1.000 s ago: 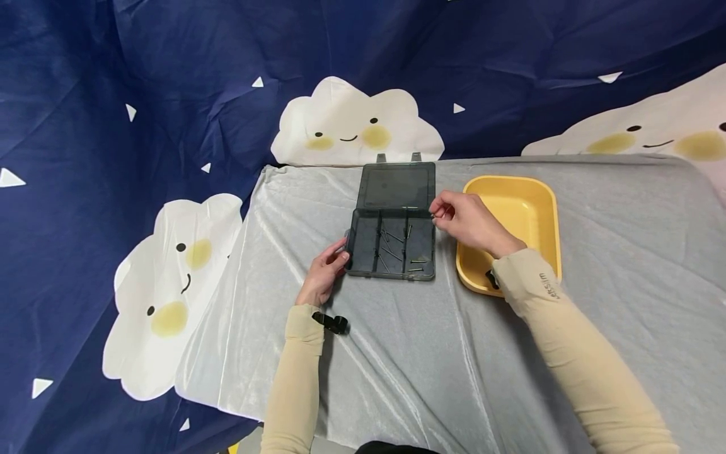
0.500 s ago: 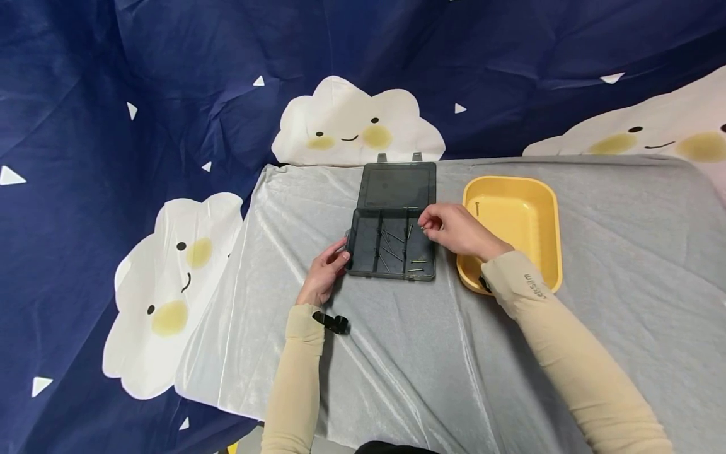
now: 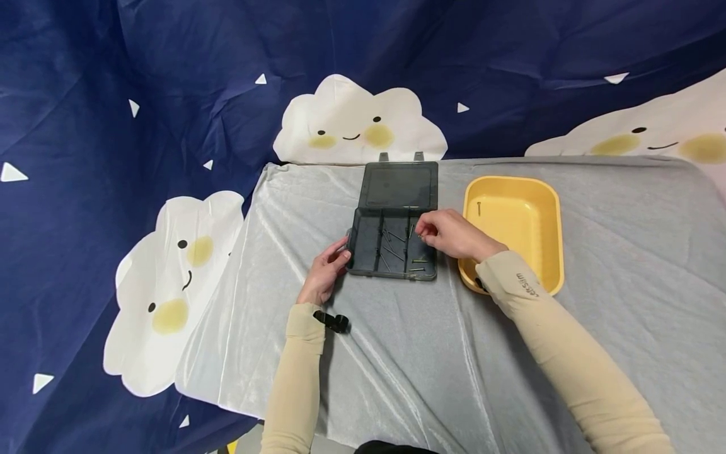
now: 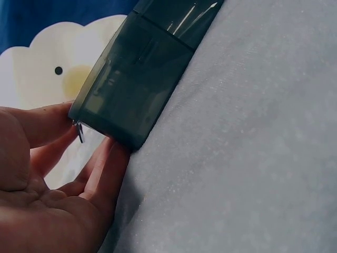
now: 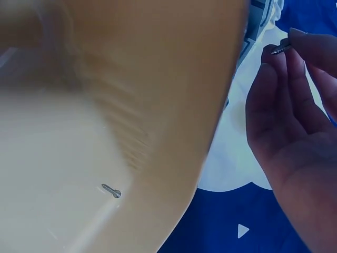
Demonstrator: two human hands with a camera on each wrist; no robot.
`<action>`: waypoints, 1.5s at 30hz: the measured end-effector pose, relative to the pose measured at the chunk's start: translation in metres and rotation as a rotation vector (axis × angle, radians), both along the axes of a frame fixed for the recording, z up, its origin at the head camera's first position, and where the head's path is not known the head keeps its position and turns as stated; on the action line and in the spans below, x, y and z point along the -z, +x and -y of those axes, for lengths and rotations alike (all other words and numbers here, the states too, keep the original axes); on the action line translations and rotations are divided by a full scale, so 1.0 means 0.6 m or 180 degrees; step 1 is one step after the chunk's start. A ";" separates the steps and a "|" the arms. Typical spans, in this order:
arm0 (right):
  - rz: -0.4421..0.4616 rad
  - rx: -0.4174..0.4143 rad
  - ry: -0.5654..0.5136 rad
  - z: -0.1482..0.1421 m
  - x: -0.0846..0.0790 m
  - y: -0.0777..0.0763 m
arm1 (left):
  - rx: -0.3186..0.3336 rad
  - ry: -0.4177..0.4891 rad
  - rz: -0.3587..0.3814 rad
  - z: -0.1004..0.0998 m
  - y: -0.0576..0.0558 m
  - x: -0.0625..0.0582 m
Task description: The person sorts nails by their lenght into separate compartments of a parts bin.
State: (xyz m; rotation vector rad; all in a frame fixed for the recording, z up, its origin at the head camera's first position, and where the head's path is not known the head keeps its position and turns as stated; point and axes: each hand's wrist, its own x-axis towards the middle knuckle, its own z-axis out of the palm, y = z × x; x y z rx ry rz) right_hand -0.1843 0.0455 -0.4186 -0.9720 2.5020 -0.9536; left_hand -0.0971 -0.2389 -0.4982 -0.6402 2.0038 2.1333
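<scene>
A dark see-through compartment box [image 3: 365, 243] lies open, its lid [image 3: 400, 185] folded back. Long thin screws [image 3: 392, 244] lie in its middle section, and a few shorter ones [image 3: 417, 270] in the right section. My left hand [image 3: 323, 277] holds the box's left end, thumb and fingers against its edges in the left wrist view. Above the right section, my right hand [image 3: 454, 234] pinches a small screw [image 5: 281, 48] between thumb and fingertips. The left section shows no screws.
A yellow basin [image 3: 554, 239] stands right of the box, beneath my right forearm, with one screw [image 5: 111, 191] on its floor. Grey cloth [image 3: 397, 353] covers the table. Behind hangs a blue curtain [image 3: 499, 75] with cloud prints.
My right hand has moved left and slightly toward me, from the basin's edge to over the box's right section. The basin's screw has come into view. My left hand stays put.
</scene>
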 end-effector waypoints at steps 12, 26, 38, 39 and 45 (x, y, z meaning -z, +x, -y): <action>-0.0047 0.0017 0.0074 0.002 -0.006 -0.004 | -0.0003 0.0023 -0.0029 -0.001 -0.001 0.001; -0.0216 0.0245 0.0014 -0.015 -0.017 -0.011 | 0.0005 0.0037 0.0007 0.000 0.000 0.000; -0.0219 0.0664 -0.0067 -0.043 -0.035 -0.023 | 0.0015 0.0003 0.0011 -0.001 0.001 -0.003; -0.0231 0.0698 -0.0103 -0.046 -0.036 -0.023 | 0.0018 -0.0010 0.0016 -0.001 0.001 -0.002; -0.0315 0.0963 -0.0265 -0.062 -0.037 -0.031 | 0.0009 -0.0030 0.0020 -0.002 0.001 -0.002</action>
